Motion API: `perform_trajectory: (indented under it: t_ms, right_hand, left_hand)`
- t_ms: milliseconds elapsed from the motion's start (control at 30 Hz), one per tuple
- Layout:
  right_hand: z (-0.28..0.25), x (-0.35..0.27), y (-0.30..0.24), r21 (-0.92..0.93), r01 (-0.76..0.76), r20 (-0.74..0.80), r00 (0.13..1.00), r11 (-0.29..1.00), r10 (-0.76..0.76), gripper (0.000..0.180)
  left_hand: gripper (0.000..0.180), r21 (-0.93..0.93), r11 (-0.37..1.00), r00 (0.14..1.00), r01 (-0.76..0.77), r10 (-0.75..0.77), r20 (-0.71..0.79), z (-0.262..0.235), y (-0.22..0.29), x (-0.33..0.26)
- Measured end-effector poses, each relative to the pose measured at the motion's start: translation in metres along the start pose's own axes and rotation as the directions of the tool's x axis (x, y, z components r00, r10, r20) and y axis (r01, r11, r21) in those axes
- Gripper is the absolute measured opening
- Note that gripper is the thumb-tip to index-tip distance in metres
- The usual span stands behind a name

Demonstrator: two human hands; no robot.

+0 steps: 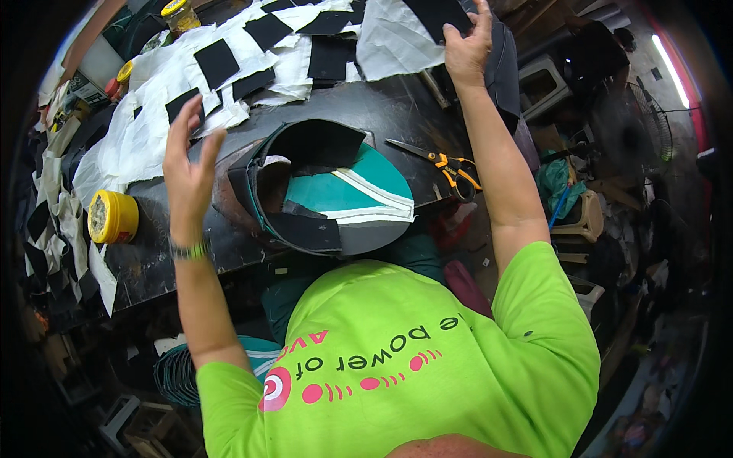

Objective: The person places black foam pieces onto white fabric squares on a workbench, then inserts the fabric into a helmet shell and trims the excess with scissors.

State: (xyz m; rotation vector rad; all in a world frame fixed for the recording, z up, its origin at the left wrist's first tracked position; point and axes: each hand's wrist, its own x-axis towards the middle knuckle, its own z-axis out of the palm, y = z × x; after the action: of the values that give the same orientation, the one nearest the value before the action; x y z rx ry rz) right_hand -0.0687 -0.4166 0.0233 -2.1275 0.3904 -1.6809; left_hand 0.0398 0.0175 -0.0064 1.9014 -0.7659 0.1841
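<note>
My right hand is raised at the far right and pinches the edge of a white sheet with a black patch on it. At the left, my left hand is up with its fingers apart, holding nothing. Between my arms lies a curved teal-and-black piece with white stripes and an upright black rim. It rests at the table's near edge, partly over a brown rounded form.
Scissors with orange-and-black handles lie right of the teal-and-black piece. A yellow tub stands on the dark table at the left. White sheets with several black patches cover the far side. A plastic stool stands at the right.
</note>
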Motion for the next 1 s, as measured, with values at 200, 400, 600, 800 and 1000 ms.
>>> perform_trajectory:
  t_ms: [200, 400, 600, 800, 1000]
  right_hand:
    - [-0.059, 0.010, -0.035, 0.447, -0.044, 0.092, 0.996, 0.893, 0.003, 0.068]
    - [-0.146, -0.006, -0.089, 0.699, -0.318, 0.336, 0.937, 0.640, 0.098, 0.073]
    - [-0.163, -0.010, -0.120, 0.717, -0.679, 0.692, 0.664, 0.159, -0.284, 0.072]
    - [-0.123, -0.088, -0.173, 0.464, -0.711, 0.861, 0.502, 0.528, -0.082, 0.076]
    - [-0.093, -0.146, -0.193, 0.371, -0.923, 0.924, 0.377, 0.100, 0.057, 0.088]
  left_hand:
    - [0.072, 0.083, 0.994, 0.989, 0.068, -0.078, 0.126, 0.015, 0.053, -0.076]
    - [0.043, -0.066, 0.986, 0.975, -0.150, 0.158, 0.154, 0.025, 0.034, -0.026]
    - [0.069, -0.257, 0.936, 0.959, -0.241, 0.270, 0.085, 0.016, 0.073, -0.040]
    - [0.096, -0.717, 0.554, 0.865, 0.423, -0.012, 0.502, 0.009, 0.115, -0.127]
    - [0.027, -0.505, 0.677, 0.836, 0.535, -0.341, 0.429, 0.006, 0.095, -0.164]
